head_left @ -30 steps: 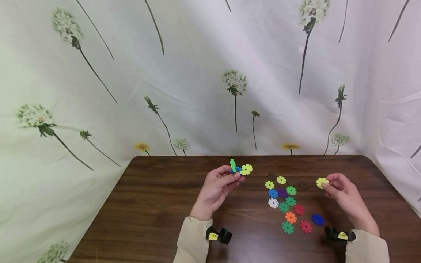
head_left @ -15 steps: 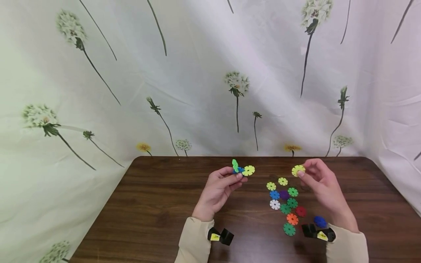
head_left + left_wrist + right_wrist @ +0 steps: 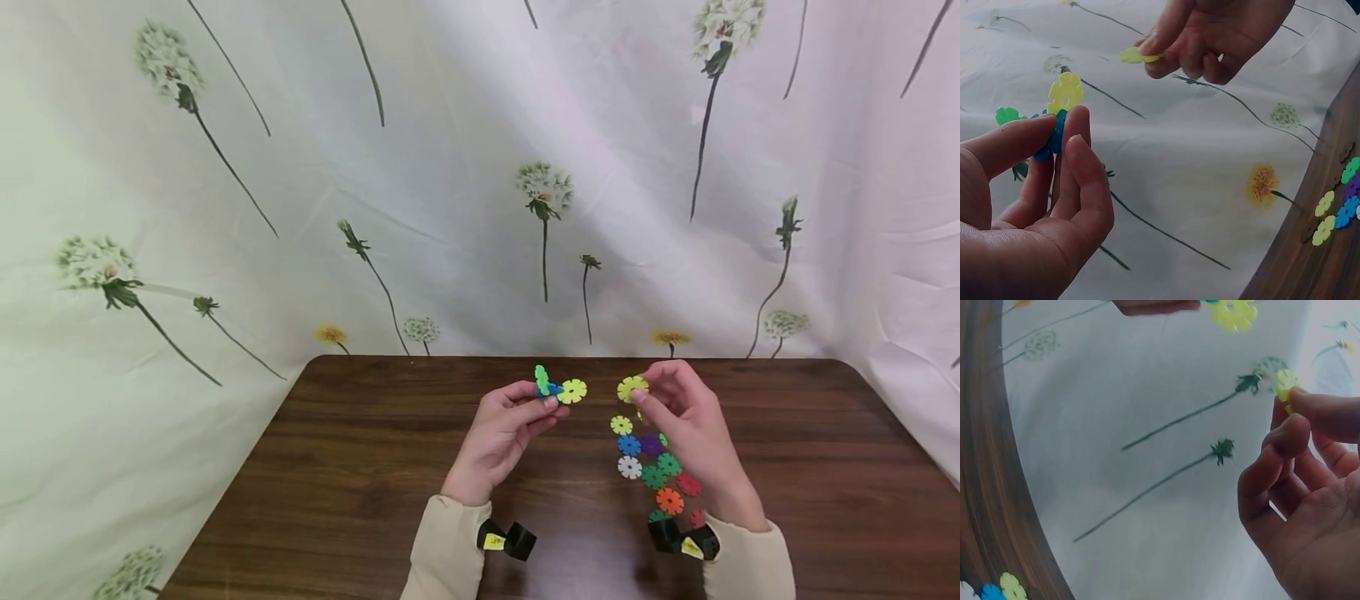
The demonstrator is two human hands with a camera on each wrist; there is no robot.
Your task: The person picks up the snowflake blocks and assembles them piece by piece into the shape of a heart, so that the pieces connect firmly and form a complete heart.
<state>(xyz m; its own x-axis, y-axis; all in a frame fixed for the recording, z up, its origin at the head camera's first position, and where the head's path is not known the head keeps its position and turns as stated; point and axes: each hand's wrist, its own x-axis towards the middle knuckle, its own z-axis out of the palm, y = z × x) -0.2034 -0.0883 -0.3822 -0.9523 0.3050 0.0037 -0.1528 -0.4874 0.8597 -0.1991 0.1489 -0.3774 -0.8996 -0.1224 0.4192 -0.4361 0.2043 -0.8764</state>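
Observation:
My left hand (image 3: 498, 437) pinches a blue snowflake disc (image 3: 1059, 132) between thumb and fingers, above the far part of the table. Joined to the blue disc are a bright green disc (image 3: 542, 380) and a yellow disc (image 3: 574, 391), standing at angles to it. To the right, my right hand (image 3: 701, 442) pinches a single yellow snowflake disc (image 3: 628, 387) by its edge, its notched rim facing left. A small gap separates this disc from the joined piece. The fingertips hide part of the blue disc.
Below the right hand, several loose discs lie on the dark wooden table (image 3: 375, 467), among them a white disc (image 3: 630, 467), an orange disc (image 3: 670, 501) and a yellow disc (image 3: 621, 425). Behind the table hangs a white dandelion-print cloth (image 3: 450, 167).
My right hand has moved left with its yellow disc, close to the joined discs, and now covers some loose discs. The left hand stays almost in place.

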